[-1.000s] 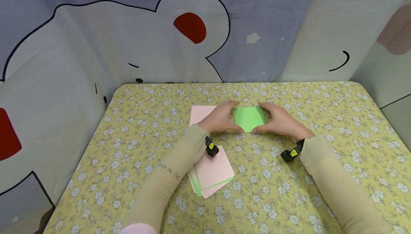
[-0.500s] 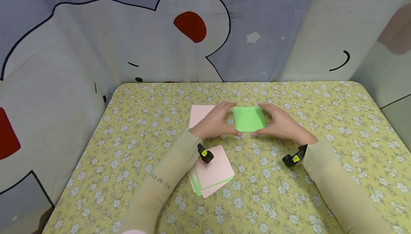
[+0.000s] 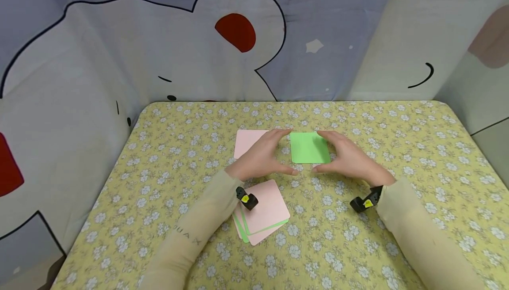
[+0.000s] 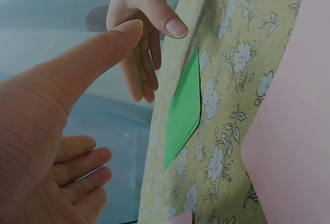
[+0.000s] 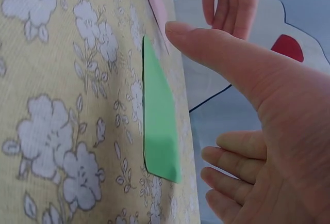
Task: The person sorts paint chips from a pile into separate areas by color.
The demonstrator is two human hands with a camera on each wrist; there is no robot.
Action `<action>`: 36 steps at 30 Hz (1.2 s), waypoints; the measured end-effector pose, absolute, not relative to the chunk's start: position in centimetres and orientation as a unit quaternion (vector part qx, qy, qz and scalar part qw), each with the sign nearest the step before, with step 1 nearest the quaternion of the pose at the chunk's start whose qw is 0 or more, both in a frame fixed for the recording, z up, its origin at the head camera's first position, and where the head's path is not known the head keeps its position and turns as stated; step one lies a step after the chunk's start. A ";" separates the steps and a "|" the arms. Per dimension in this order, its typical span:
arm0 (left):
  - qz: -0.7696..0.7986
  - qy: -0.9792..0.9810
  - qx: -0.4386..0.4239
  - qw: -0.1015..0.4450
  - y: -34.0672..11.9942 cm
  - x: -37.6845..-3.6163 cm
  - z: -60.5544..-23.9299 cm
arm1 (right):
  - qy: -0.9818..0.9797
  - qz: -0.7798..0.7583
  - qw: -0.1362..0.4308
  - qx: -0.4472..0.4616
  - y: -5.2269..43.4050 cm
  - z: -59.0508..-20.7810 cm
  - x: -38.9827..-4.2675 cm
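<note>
A green square card [image 3: 310, 148] with rounded corners lies flat on the flowered cloth, and its near edge shows a second thin layer in the left wrist view [image 4: 185, 113]. My left hand [image 3: 264, 155] hovers at its left side, thumb and fingers spread and apart from it. At the right side my right hand [image 3: 347, 159] curves loosely about the card's corners, holding nothing. A pink square card [image 3: 248, 142] lies left of the green one, partly hidden behind my left hand. Closer to me is a fanned pile of pink and green cards [image 3: 268, 210], partly under my left wrist.
The yellow flowered tablecloth [image 3: 397, 148] covers the whole table. A printed curtain [image 3: 318, 38] hangs behind its far edge. Black wrist cameras sit on both wrists, the left one [image 3: 247, 198] over the card pile.
Both hands have drawn away from the green card. My left hand has moved left and towards me, and my right hand slightly back, while the cards look unmoved.
</note>
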State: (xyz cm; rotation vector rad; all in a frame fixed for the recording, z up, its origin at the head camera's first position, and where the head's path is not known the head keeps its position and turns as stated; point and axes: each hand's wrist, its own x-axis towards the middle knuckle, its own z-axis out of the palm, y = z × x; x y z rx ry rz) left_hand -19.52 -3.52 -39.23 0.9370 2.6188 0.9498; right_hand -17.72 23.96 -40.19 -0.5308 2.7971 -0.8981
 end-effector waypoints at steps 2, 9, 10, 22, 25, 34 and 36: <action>0.324 0.885 0.319 0.101 -3.7 -19.3 -39.0 | 0.934 -0.300 0.077 -0.178 23.8 -40.0 -17.5; 0.329 0.878 0.335 0.089 -4.5 -18.6 -38.6 | 0.932 -0.300 0.078 -0.186 23.4 -39.6 -17.0; 0.329 0.878 0.335 0.088 -4.6 -18.5 -38.6 | 0.933 -0.299 0.077 -0.187 23.3 -39.5 -16.9; 0.347 0.874 0.330 0.086 -5.6 -17.1 -38.5 | 0.929 -0.304 0.076 -0.199 22.8 -39.2 -16.2; 0.344 0.875 0.329 0.091 -5.9 -16.8 -38.7 | 0.928 -0.304 0.073 -0.203 22.6 -39.2 -16.0; 0.330 0.883 0.322 0.089 -7.1 -15.9 -39.0 | 0.926 -0.305 0.068 -0.211 22.1 -39.5 -15.3; 0.326 0.883 0.327 0.082 -7.4 -15.8 -39.1 | 0.926 -0.301 0.065 -0.217 22.0 -39.4 -15.1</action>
